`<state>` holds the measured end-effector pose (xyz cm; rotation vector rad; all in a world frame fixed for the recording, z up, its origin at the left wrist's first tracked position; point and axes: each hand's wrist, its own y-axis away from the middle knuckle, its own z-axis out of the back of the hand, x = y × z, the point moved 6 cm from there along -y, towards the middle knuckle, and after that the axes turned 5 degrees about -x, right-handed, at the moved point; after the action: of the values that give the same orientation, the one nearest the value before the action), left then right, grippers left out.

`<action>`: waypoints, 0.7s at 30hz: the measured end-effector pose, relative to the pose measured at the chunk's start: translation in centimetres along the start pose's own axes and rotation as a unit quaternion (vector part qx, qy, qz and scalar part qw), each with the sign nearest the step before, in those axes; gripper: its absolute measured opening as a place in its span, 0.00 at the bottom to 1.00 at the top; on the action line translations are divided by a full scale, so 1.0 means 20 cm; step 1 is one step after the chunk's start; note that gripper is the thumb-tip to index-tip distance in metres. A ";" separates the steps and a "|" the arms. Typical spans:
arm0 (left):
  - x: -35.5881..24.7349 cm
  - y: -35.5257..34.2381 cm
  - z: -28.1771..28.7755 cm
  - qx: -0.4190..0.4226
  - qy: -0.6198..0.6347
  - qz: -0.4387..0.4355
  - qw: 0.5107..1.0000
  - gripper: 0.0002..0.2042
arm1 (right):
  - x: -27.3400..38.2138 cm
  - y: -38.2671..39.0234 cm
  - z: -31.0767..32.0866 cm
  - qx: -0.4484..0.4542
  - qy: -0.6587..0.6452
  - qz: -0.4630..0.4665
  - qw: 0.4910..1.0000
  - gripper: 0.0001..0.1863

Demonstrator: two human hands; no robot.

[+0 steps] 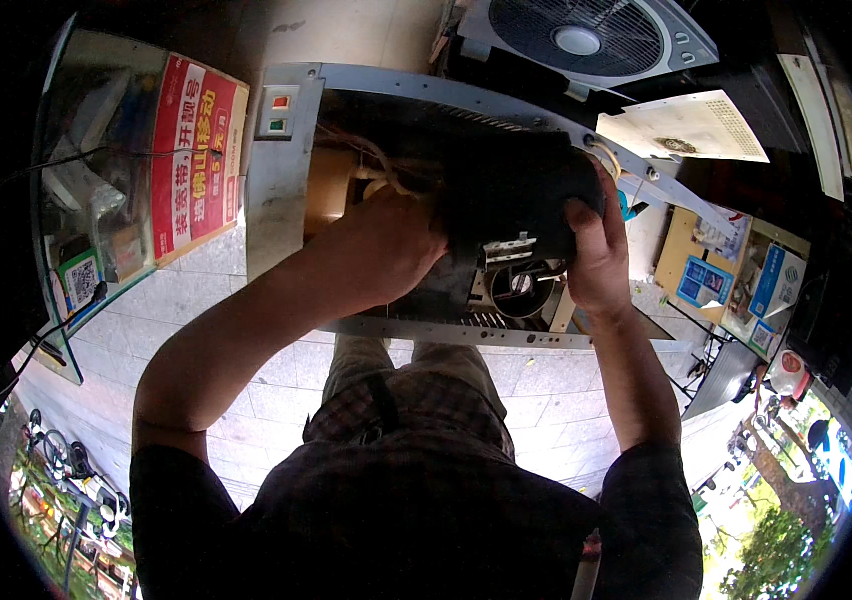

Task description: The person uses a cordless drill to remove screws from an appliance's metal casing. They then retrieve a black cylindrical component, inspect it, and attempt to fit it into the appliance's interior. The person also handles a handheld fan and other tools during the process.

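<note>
Here's the open metal cabinet (283,180), black housing (516,190) across it, long axis roughly left-right; right hand (601,260) has fingers wrapped round its right end, left hand (391,245) curls leftward, hold hidden, can't tell.

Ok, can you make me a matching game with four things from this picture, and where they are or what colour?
1. Right hand
2. Fan
3. Poster
4. Two small buttons

A. Mostly red, on the left side of the picture
B. One red and one green, on the metal cabinet
C. Holding the side of the dark part
D. Light grey, at the top edge of the picture

Pairs: 1-C, 2-D, 3-A, 4-B
</note>
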<state>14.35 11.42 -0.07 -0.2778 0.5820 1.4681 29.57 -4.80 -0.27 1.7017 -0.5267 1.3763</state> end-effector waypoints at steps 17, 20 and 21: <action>-0.22 0.32 -0.18 -0.301 0.602 0.256 0.693 0.36 | -0.08 0.19 -0.07 -0.067 -0.194 0.011 0.979 0.38; -0.21 0.20 -0.20 -0.279 0.733 0.269 0.559 0.39 | -0.04 0.32 -0.21 -0.091 -0.236 -0.011 0.968 0.40; -0.20 0.18 -0.18 -0.285 0.753 0.269 0.529 0.40 | -0.06 0.36 -0.23 -0.102 -0.198 0.002 0.975 0.41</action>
<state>10.13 6.44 -0.38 -2.2241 1.6386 1.6620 21.09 -5.16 1.24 1.8078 -0.8641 0.9448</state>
